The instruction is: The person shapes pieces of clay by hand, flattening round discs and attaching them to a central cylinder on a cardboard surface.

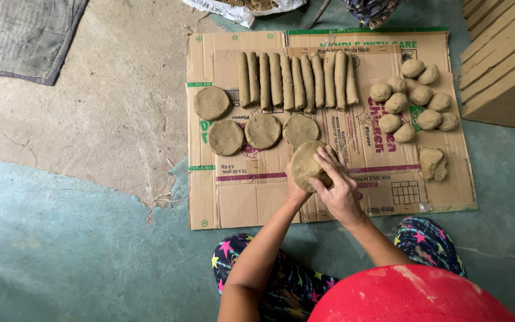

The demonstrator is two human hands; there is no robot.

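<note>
Seen from the head camera, a flattened brown cardboard sheet (239,203) lies on a worn grey-green concrete floor (61,238). Along the sheet's far edge runs a row of long grey-brown clay rolls (296,80), laid side by side and touching. Below them sit four flat round clay discs (262,130), one apart at the left and three in a line, the rightmost just beside the hands. To the right is a cluster of small rounded clay balls (415,95), packed close together, and nearer the person an irregular lump of raw clay (433,163) lies alone. Stacked pale wooden boards (502,65) stand at the right edge, off the cardboard, and a grey woven mat (22,36) lies at the far left corner. Nothing lies between the hands and the discs.

The thick round slab of grey-brown clay (306,164) is held up over the middle of the cardboard, tilted on edge, its surface matte and slightly uneven, its rim rounded. The left hand (296,189) supports it from beneath, mostly hidden behind the clay, so how its fingers lie cannot be told. The right hand (338,185) presses on the slab's right side, fingers close together and laid flat against the clay.
</note>
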